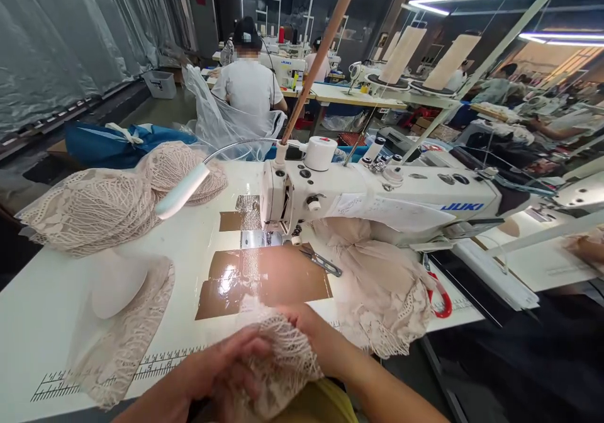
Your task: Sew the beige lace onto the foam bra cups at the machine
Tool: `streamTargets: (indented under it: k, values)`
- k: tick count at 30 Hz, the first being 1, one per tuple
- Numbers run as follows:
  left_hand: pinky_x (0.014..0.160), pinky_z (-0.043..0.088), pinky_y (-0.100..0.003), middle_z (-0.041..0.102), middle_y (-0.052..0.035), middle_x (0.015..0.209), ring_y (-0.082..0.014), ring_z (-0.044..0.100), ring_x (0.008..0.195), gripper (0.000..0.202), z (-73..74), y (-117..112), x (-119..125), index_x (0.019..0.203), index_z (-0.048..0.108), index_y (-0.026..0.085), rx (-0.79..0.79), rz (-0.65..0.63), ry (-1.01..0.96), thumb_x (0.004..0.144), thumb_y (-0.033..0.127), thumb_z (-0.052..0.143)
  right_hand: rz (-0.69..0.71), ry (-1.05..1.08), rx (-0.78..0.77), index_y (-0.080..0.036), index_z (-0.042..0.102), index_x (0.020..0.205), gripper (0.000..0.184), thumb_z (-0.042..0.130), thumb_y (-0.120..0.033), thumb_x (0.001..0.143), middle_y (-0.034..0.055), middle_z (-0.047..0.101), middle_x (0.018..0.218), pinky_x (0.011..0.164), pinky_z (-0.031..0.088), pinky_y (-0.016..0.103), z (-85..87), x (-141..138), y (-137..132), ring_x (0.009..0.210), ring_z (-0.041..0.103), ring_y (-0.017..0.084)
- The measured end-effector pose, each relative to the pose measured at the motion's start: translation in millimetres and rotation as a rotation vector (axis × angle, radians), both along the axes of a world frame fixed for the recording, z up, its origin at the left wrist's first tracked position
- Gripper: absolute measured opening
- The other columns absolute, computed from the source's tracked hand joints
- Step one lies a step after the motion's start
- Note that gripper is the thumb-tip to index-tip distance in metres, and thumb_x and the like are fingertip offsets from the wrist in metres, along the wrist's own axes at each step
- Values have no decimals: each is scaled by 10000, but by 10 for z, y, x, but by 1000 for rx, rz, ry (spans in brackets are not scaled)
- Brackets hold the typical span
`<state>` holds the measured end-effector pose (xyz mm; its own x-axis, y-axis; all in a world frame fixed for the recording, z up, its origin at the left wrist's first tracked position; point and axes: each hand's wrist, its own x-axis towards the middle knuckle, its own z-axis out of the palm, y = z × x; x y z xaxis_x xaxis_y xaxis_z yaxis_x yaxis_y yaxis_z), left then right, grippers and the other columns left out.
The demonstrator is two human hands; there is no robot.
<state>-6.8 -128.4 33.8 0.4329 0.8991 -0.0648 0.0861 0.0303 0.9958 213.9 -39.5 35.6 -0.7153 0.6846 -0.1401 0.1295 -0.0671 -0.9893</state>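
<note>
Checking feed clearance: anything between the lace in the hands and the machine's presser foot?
Nothing visible does. The left hand and right hand hold the beige lace piece; between it and the white sewing machine's presser foot lie only flat brown glossy patches. Grey metal snips sit just right of that line.

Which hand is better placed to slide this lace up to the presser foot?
Right, probably. The right hand grips the beige lace piece farther forward, nearer the white sewing machine's presser foot; the left hand holds it farther back.
</note>
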Motion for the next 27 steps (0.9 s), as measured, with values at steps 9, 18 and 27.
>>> streamTargets:
  k: [9,18,27]
  values:
    - [760,525,-294,646,-86,1036,-225,615,880,441,19,509,41,1215,595,187,-204,-146,71,866,456,573,-23,178,-376,-158,649,835,294,772,-390,704,-19,580,736,662,432,242,-60,8,-34,677,518,124]
    - [688,450,-222,554,-12,768,-146,510,716,296,16,521,87,847,615,175,-170,14,72,894,455,529,-223,80,-60,-217,368,1417,771,743,-341,756,-53,510,657,616,419,232,-299,47,3,571,439,109]
    - [577,411,-214,481,-6,678,-127,454,622,410,-115,463,197,673,499,175,-154,167,60,917,502,456,-77,72,106,-152,604,770,523,449,-640,873,-1,494,709,620,346,238,-84,128,144,673,447,134]
